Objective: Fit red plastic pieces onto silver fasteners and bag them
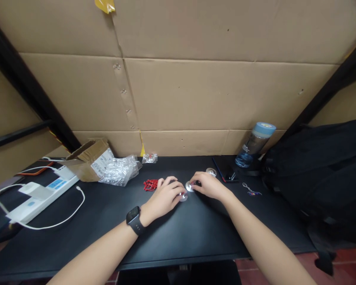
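Observation:
My left hand (166, 196), with a dark watch on the wrist, has its fingers closed on a small shiny round disc (183, 198) low over the black desk. Beside it, my right hand (209, 185) pinches a second shiny disc (189, 187), with a bit of red at its middle. The two discs are close together; the fingertips partly cover both. A third round disc (211, 171) lies just behind my right hand. Left of my left hand is a tangled heap of red cord-like pieces (150, 185).
At the left are a white power strip (44, 200) with cables, an open cardboard box (87, 160) and crumpled clear bags (118, 170). A small packet (150, 158) lies at the back. Rightward are a blue-capped bottle (253, 144), a small charm (252, 190) and a black backpack (320, 174).

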Available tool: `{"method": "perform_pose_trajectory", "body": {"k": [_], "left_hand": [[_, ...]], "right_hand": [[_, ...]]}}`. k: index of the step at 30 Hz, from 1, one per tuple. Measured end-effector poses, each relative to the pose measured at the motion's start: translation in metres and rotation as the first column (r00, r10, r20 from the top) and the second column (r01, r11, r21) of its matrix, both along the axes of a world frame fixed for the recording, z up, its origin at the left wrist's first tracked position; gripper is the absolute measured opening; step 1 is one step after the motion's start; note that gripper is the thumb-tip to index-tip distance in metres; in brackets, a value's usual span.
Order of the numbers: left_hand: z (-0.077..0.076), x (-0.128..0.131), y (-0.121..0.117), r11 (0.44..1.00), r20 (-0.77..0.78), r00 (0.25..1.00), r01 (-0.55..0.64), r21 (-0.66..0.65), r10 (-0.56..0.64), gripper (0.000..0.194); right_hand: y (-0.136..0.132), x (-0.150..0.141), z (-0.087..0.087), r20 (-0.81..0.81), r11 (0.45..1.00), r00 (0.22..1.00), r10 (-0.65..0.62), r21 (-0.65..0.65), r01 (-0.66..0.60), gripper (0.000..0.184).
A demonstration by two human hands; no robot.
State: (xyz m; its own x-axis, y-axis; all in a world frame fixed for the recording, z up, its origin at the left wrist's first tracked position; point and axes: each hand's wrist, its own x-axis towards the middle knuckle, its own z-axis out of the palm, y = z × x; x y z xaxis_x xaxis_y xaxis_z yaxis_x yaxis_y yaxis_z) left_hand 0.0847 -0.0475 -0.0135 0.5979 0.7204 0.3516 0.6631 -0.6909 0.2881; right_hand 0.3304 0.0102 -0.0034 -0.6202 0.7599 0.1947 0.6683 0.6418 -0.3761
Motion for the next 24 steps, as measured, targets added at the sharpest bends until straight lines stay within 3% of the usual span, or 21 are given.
{"method": "perform_pose_trajectory", "body": {"k": [13,17,20,24], "left_hand": [[0.002,-0.002,0.001,0.983,-0.029,0.995,-0.094,0.16,0.1,0.017],[0.002,-0.003,0.004,0.977,0.052,0.981,-0.189,0.1,0.184,0.013],[0.001,-0.005,0.007,0.964,0.161,0.952,-0.264,0.008,0.26,0.014],[0.004,-0.007,0.01,0.944,0.317,0.89,-0.301,-0.133,0.329,0.016]], "right_hand": [[-0.007,-0.009,0.004,-0.007,0.997,1.0,-0.01,0.07,0.011,0.01],[-0.008,-0.013,0.011,-0.226,0.999,0.973,0.051,0.002,-0.052,0.01],[-0.009,-0.015,0.016,-0.384,0.999,0.923,0.024,-0.02,-0.034,0.01],[-0.011,-0.018,0.014,-0.43,0.999,0.902,-0.019,0.027,0.034,0.008]]}}
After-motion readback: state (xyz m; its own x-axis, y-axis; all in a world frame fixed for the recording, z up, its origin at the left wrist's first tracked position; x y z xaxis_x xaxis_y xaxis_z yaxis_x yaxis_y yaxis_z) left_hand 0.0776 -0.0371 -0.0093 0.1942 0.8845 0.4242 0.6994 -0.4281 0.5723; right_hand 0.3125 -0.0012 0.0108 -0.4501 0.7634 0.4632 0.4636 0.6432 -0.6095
